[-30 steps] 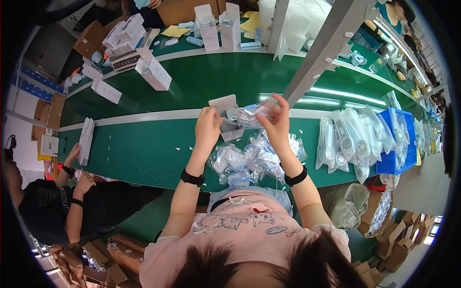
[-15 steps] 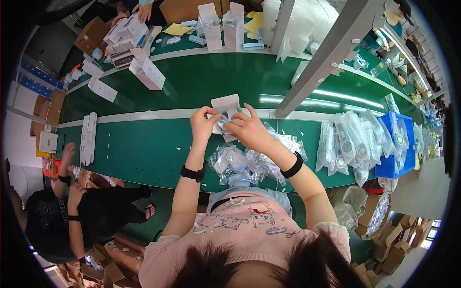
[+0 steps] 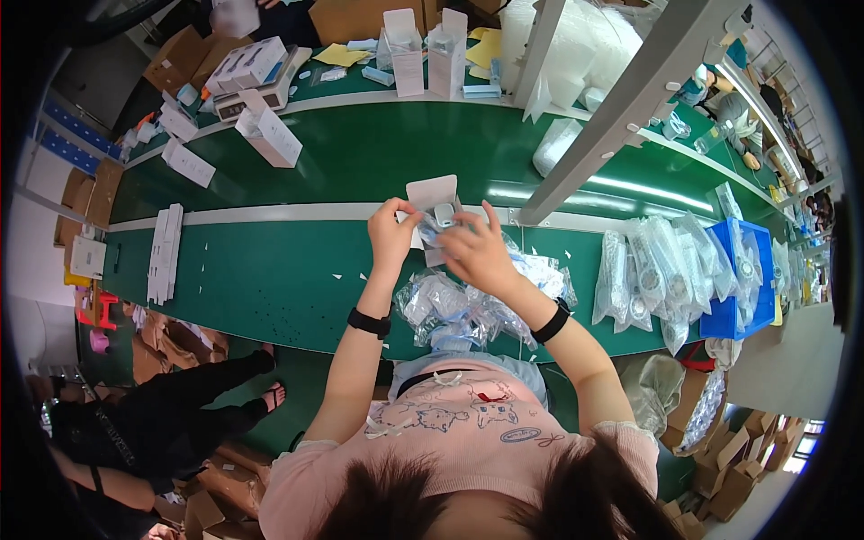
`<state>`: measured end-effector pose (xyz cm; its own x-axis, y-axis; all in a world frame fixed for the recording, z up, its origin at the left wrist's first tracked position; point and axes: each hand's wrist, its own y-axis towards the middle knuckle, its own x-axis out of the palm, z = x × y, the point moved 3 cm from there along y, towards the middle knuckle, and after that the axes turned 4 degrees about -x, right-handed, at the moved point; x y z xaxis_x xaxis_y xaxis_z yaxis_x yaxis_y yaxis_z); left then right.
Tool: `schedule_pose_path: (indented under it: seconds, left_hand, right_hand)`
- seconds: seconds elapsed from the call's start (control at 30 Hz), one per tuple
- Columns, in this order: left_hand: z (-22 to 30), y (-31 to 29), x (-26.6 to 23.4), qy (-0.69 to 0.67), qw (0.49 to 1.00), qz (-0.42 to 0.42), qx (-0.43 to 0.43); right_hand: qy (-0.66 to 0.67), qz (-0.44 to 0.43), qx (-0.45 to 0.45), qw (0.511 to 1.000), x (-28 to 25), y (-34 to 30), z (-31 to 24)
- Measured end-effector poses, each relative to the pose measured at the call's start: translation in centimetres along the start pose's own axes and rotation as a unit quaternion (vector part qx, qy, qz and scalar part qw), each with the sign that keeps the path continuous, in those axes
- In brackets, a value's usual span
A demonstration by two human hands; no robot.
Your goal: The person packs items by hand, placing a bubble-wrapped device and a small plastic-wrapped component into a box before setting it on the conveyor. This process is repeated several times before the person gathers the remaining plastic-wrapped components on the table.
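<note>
In front of me on the green workbench stands a small white box (image 3: 432, 191) with its top flap raised. A white rounded piece (image 3: 445, 214) shows in its opening. My left hand (image 3: 392, 241) is at the box's left side, thumb and fingertips pinched on a bit of clear plastic bag (image 3: 429, 229). Over the front right of the box is my right hand (image 3: 480, 254), its fingers smeared by motion and one finger raised; whether it grips anything is hidden. Between my forearms lies a pile of clear plastic bags (image 3: 450, 306) with pale blue and white contents.
A stack of flat white cartons (image 3: 165, 254) lies left. Bubble-wrap pouches (image 3: 652, 270) and a blue bin (image 3: 754, 279) are right. A grey metal post (image 3: 621, 117) rises beyond my right hand. Open white boxes (image 3: 408, 67) stand on the far bench. A person in black (image 3: 171, 405) is at left.
My right hand's fingers have drawn back slightly from the box opening, showing the white piece more clearly. The person at left has leaned lower, and the far-left person has lifted a white box away.
</note>
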<state>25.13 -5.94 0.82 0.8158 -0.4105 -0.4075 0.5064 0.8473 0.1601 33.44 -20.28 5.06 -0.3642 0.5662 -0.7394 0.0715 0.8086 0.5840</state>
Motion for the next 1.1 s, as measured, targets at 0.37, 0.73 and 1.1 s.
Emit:
schedule_pose_path:
  seconds: [0.37,0.73,1.1]
  left_hand:
    - [-0.4,-0.1,0.2,-0.034,0.998,0.023,0.037]
    - [-3.2,-0.8,1.1,-0.21,0.973,-0.062,-0.071]
    - [-12.9,0.0,-2.1,0.089,0.986,0.119,-0.08]
  right_hand:
    - [0.073,0.037,0.059,0.995,1.3,-1.1,0.8]
    - [0.364,0.01,0.189,0.912,5.0,-2.2,5.7]
    - [0.368,0.194,0.322,0.85,7.4,7.7,15.8]
